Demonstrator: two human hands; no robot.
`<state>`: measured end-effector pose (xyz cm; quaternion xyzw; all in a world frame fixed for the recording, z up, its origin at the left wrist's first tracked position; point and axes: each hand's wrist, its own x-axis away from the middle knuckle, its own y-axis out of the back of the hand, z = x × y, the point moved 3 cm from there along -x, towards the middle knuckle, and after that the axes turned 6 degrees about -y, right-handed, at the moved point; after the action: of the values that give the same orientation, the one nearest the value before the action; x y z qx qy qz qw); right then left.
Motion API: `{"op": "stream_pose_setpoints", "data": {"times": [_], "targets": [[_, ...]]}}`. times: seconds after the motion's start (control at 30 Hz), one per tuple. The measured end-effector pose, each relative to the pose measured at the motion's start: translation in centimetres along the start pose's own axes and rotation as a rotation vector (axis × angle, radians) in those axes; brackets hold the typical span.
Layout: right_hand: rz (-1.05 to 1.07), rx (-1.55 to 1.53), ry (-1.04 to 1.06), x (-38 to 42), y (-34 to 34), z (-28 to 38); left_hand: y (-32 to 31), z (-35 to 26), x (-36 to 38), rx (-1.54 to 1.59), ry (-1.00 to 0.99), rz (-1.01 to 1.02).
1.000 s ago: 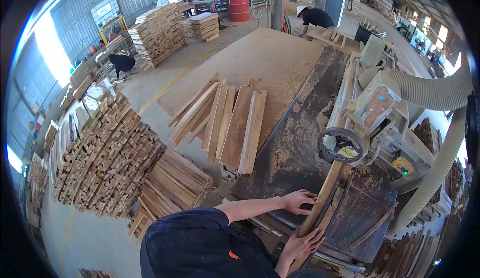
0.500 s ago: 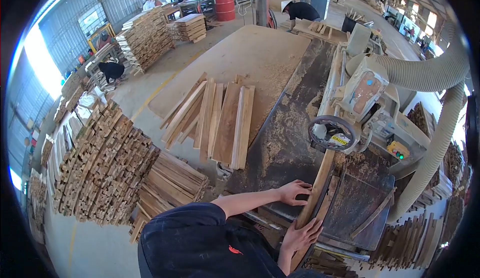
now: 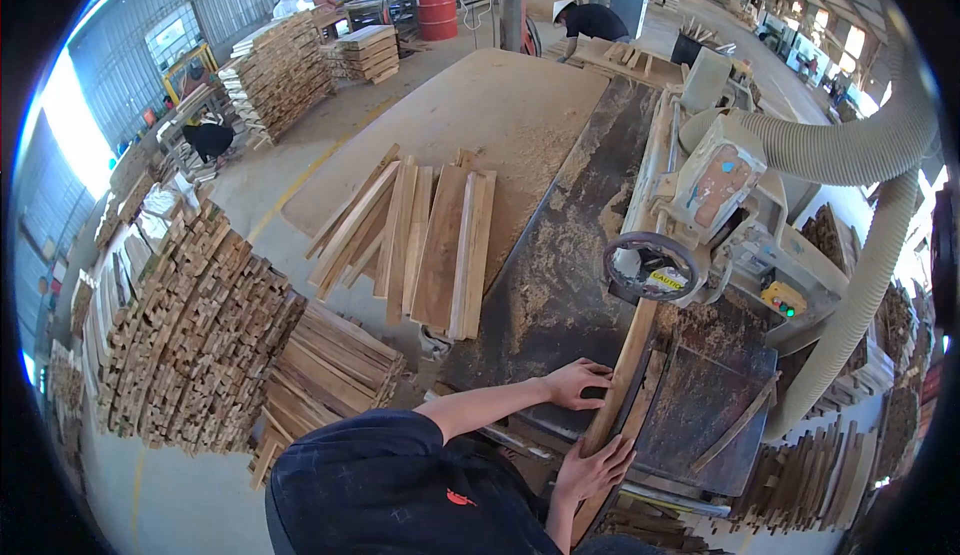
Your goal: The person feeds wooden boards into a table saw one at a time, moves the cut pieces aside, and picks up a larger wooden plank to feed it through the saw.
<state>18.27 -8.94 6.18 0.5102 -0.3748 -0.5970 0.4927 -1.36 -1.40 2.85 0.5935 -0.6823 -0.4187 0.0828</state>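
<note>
Although the view has shifted slightly over the last second, almost no advance of the wooden strip [image 3: 622,365] is seen; it is lost to sight below the handwheel [image 3: 652,267], so the work is judged barely further along. The left hand [image 3: 578,383] is rested against the strip's side, thumb and fingers spread; the right hand [image 3: 594,469] is laid nearer the body, its clamping impossible to tell.

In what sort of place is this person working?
Probably a woodworking workshop: there is a large stack of cut wood, sawdust covers parts of the dark table, and a wooden strip leads to a machine with a ribbed hose.
</note>
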Motion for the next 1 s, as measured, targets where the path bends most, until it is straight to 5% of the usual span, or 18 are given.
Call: {"op": "stream_pose_setpoints", "data": {"times": [1.0], "targets": [[0.025, -0.057, 0.011, 0.21, -0.26, -0.25, -0.19, -0.06, 0.14, -0.047, 0.000, -0.045]]}}
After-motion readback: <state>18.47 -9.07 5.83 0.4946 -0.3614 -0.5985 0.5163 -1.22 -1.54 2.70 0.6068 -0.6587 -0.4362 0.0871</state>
